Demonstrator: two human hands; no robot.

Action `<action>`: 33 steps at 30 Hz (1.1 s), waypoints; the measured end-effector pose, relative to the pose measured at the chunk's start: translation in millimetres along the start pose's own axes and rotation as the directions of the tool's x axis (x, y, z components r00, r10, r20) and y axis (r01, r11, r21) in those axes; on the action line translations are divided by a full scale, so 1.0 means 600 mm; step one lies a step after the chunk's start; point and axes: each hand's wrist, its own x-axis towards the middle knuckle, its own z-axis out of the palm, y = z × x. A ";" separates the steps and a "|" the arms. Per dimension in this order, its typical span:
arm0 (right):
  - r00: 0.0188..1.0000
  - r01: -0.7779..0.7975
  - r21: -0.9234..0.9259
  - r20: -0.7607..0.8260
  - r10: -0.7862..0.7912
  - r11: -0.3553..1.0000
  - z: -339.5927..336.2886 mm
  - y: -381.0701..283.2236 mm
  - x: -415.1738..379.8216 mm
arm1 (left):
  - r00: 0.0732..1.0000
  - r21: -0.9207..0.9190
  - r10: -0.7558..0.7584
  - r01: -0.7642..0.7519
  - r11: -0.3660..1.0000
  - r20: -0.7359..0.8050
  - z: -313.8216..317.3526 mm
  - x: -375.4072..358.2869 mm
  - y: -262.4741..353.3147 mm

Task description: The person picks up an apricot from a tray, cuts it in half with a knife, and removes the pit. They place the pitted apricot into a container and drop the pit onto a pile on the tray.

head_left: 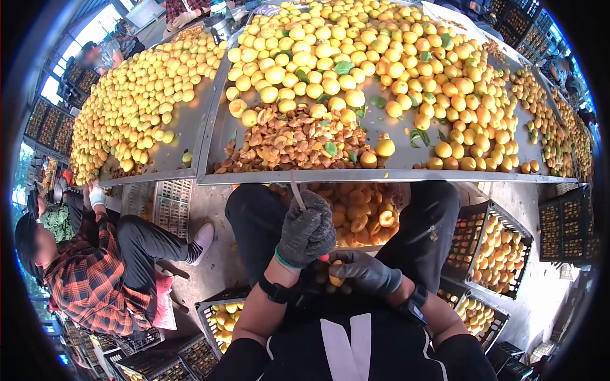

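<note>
My left hand [306, 230], in a dark grey glove, is closed around a slim knife [297, 192]. Its narrow blade points toward the table edge, and a red tip [324, 258] shows below the fist. Beside and slightly below it, my right hand [368, 273], also gloved, grips a yellow-orange apricot [335, 272] between thumb and fingers. Halved apricots [359, 213] fill a container between my knees, partly hidden by my left hand. On the table ahead lies a heap of brownish apricot pits [298, 140].
Whole apricots [305, 47] cover much of the metal table [381, 176], whose raised rim runs in front of me. Fruit-filled crates [499, 254] stand at my right, another crate [222, 317] at my left. A person in a plaid shirt [92, 282] sits to the left.
</note>
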 end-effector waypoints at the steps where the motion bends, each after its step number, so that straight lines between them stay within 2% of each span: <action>1: 1.000 0.001 -0.001 0.000 -0.001 1.000 0.004 -0.001 -0.002 | 0.999 -0.027 -0.011 0.012 1.000 0.053 -0.004 0.003 0.003; 3: 0.975 -0.087 -0.298 -0.220 0.020 0.950 0.013 -0.001 -0.004 | 0.994 -0.051 -0.017 0.022 0.998 0.106 0.004 0.008 0.000; 4: 0.976 -0.087 -0.300 -0.218 0.020 0.950 0.013 0.005 -0.001 | 0.992 0.088 0.092 -0.084 0.993 -0.091 0.023 0.013 -0.012; 5: 0.958 0.048 -0.440 -0.233 -0.165 0.897 0.011 0.014 0.005 | 0.938 0.242 0.222 -0.158 0.958 -0.268 0.038 0.017 -0.019; 6: 0.912 0.168 -0.572 -0.219 -0.347 0.803 0.013 0.016 0.008 | 0.901 0.220 0.224 -0.149 0.964 -0.371 0.044 0.019 -0.020; 9: 0.907 0.142 -0.624 -0.229 -0.353 0.769 0.017 0.000 0.001 | 0.904 0.232 0.217 -0.137 0.963 -0.367 0.021 0.011 -0.005; 10: 0.906 0.141 -0.623 -0.232 -0.354 0.769 0.018 -0.007 -0.006 | 0.907 0.236 0.237 -0.160 0.958 -0.347 0.020 0.008 -0.001; 11: 0.938 0.094 -0.454 -0.259 -0.232 0.886 0.018 -0.015 -0.016 | 0.908 0.234 0.234 -0.158 0.959 -0.348 0.019 0.007 0.003; 12: 0.960 0.032 -0.267 -0.258 -0.104 0.963 0.018 -0.020 -0.021 | 0.938 0.181 0.207 -0.160 0.970 -0.277 0.017 0.005 0.006; 13: 0.961 0.031 -0.266 -0.258 -0.102 0.963 0.020 -0.021 -0.020 | 0.962 0.129 0.182 -0.158 0.979 -0.203 0.016 0.003 0.008; 14: 0.969 0.025 -0.096 -0.243 -0.048 0.995 0.022 -0.022 -0.019 | 0.973 0.053 0.161 -0.154 0.987 -0.165 0.008 0.001 0.002; 15: 0.976 0.014 0.076 -0.219 0.003 0.997 0.024 -0.023 -0.017 | 0.973 0.054 0.161 -0.154 0.987 -0.165 0.007 -0.001 -0.003; 16: 0.976 0.015 0.076 -0.218 0.001 0.997 0.025 -0.018 -0.014 | 0.977 0.089 0.141 -0.128 0.988 -0.160 0.008 -0.002 -0.008; 17: 0.958 0.018 0.012 -0.286 -0.013 1.000 0.025 -0.009 -0.010 | 0.981 0.122 0.120 -0.101 0.987 -0.156 0.009 -0.002 -0.011; 18: 0.935 0.015 -0.051 -0.353 -0.032 0.999 0.023 0.000 -0.007 | 0.997 0.090 0.066 -0.061 0.994 -0.044 0.011 0.000 -0.004; 19: 0.934 0.014 -0.050 -0.355 -0.031 0.999 0.018 0.008 -0.003 | 0.997 0.088 0.064 -0.060 0.994 -0.044 0.017 0.004 -0.010; 20: 0.904 0.066 -0.279 -0.389 -0.175 0.958 0.011 0.016 0.003 | 0.971 0.198 0.150 -0.112 0.974 -0.188 0.027 0.011 -0.022; 21: 0.865 0.099 -0.496 -0.386 -0.321 0.863 0.013 0.015 0.007 | 0.916 0.312 0.247 -0.145 0.939 -0.316 0.032 0.016 -0.028; 22: 0.865 0.100 -0.496 -0.385 -0.321 0.863 0.015 0.011 0.006 | 0.903 0.275 0.253 -0.159 0.948 -0.348 0.030 0.019 -0.027; 23: 0.818 0.060 -0.695 -0.377 -0.434 0.716 0.019 0.004 0.003 | 0.903 0.275 0.253 -0.160 0.948 -0.347 0.031 0.022 -0.029; 24: 0.772 -0.002 -0.850 -0.337 -0.540 0.528 0.022 -0.002 0.001 | 0.824 0.378 0.345 -0.174 0.909 -0.449 0.032 0.025 -0.032; 25: 0.771 -0.002 -0.850 -0.336 -0.540 0.527 0.020 -0.002 0.002 | 0.726 0.478 0.438 -0.171 0.862 -0.530 0.033 0.029 -0.035; 26: 0.738 -0.041 -0.930 -0.275 -0.616 0.366 0.014 0.000 0.003 | 0.670 0.452 0.456 -0.196 0.870 -0.586 0.029 0.035 -0.037; 27: 0.708 -0.087 -0.977 -0.199 -0.678 0.196 0.008 0.001 0.006 | 0.669 0.454 0.459 -0.198 0.869 -0.585 0.023 0.033 -0.036; 28: 0.709 -0.085 -0.977 -0.197 -0.678 0.196 0.002 0.005 0.008 | 0.674 0.419 0.425 -0.184 0.889 -0.605 0.017 0.028 -0.033; 30: 0.788 0.163 -0.866 -0.174 -0.591 0.473 -0.005 0.011 0.009 | 0.681 0.384 0.380 -0.156 0.910 -0.626 0.006 0.024 -0.027; 31: 0.788 0.163 -0.865 -0.175 -0.591 0.474 -0.004 0.011 0.005 | 0.681 0.384 0.379 -0.154 0.910 -0.627 0.002 0.019 -0.020; 32: 0.870 0.187 -0.603 -0.266 -0.416 0.775 0.000 0.009 -0.001 | 0.762 0.286 0.300 -0.157 0.945 -0.574 -0.001 0.013 -0.009; 33: 0.938 0.145 -0.250 -0.274 -0.214 0.957 0.003 0.007 -0.004 | 0.834 0.185 0.223 -0.148 0.972 -0.505 0.002 0.011 -0.003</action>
